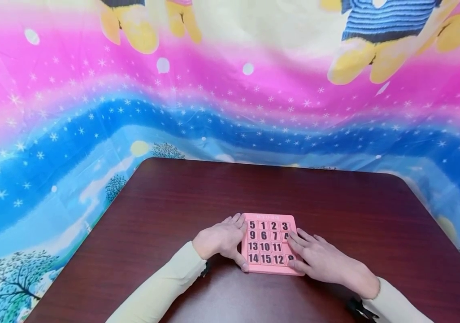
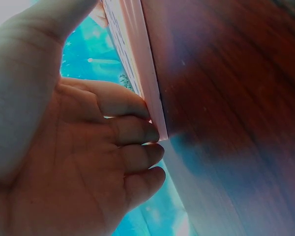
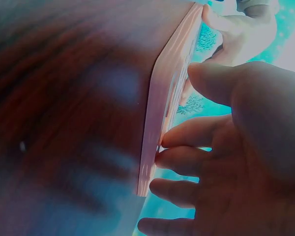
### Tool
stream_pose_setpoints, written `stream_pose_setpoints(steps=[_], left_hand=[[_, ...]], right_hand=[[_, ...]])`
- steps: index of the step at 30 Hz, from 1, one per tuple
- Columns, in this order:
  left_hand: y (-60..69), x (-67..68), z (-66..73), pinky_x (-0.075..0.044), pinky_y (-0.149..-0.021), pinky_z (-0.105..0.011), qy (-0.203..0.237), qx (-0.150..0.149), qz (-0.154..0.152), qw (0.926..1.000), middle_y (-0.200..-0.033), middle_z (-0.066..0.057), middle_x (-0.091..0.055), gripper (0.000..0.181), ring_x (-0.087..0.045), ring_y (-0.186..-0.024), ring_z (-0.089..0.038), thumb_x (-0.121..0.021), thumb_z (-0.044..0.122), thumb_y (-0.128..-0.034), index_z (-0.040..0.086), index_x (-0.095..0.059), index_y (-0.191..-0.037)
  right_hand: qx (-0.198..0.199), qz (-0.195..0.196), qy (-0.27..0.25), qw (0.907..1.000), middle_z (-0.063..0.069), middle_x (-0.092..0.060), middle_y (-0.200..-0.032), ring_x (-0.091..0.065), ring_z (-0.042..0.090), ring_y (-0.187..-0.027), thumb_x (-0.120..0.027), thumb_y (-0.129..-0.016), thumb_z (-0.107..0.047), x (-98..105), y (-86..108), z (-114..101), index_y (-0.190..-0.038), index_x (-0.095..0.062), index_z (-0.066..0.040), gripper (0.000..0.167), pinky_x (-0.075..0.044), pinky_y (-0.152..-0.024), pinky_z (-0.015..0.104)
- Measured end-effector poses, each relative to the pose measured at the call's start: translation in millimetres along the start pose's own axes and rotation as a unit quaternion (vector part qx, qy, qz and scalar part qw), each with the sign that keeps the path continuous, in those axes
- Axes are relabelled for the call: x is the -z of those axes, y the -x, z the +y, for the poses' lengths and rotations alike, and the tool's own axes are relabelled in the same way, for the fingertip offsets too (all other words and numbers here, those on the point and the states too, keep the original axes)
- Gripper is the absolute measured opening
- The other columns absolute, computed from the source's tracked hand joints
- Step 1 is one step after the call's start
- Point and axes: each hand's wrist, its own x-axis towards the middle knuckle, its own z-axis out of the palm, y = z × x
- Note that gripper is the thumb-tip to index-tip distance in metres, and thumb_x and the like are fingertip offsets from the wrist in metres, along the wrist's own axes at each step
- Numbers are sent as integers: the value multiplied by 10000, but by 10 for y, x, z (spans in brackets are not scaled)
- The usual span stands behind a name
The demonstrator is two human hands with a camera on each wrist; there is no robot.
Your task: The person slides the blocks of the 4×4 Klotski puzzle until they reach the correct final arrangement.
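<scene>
A pink sliding number puzzle (image 1: pixel 271 268) lies flat on the table, its black-numbered tiles facing up. My left hand (image 1: pixel 226 237) rests along its left side, fingers at the upper left edge and thumb at the lower left corner. In the left wrist view those fingers (image 2: pixel 137 130) are nearly straight against the puzzle's side. My right hand (image 1: pixel 327 260) lies over the right edge. Its fingertips touch the 4 tile, while the thumb covers part of the bottom right tile. A blank space shows right of the 11 tile. The right wrist view shows the puzzle's side (image 3: pixel 160 93) beside extended fingers.
The dark brown wooden table (image 1: pixel 197 193) extends around the puzzle, with rounded far corners. Behind it hangs a colourful printed cloth (image 1: pixel 230 98), which also runs down both sides. A black strap (image 1: pixel 361 309) is at the right wrist.
</scene>
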Motion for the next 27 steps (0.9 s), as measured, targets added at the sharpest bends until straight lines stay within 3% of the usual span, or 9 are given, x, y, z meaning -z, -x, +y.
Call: stream_pose_setpoints(steps=[10, 18, 27], left_hand=[[8, 0, 4, -187, -1263, -349, -46, -2, 28, 10000, -1637, -148, -193, 1252, -169, -1531, -263, -738, 754, -635, 37, -265, -1546], [13, 5, 20, -191, -1263, -346, -88, 20, 14, 10000, -1641, -142, -181, 1238, -164, -1533, -254, -737, 752, -638, 46, -277, -1545], [8, -2, 4, -190, -1263, -355, -116, -1, 40, 9999, -1639, -154, -182, 1249, -168, -1531, -267, -737, 754, -636, 38, -268, -1545]], right_hand=[[21, 23, -9, 10000, 145, -449, -1520, -358, 412, -1431, -567, -949, -482, 16, 6, 9, -1447, -485, -68, 653, -387, -1071, 656], [281, 57, 99, 9995, 122, -484, -1498, -417, 410, -1392, -547, -946, -538, 46, 235, -91, -1429, -525, -127, 635, -423, -1016, 668], [379, -11, 189, 9991, 77, -495, -1496, -426, 388, -1391, -481, -953, -599, -18, 481, -204, -1432, -526, -163, 649, -407, -1039, 651]])
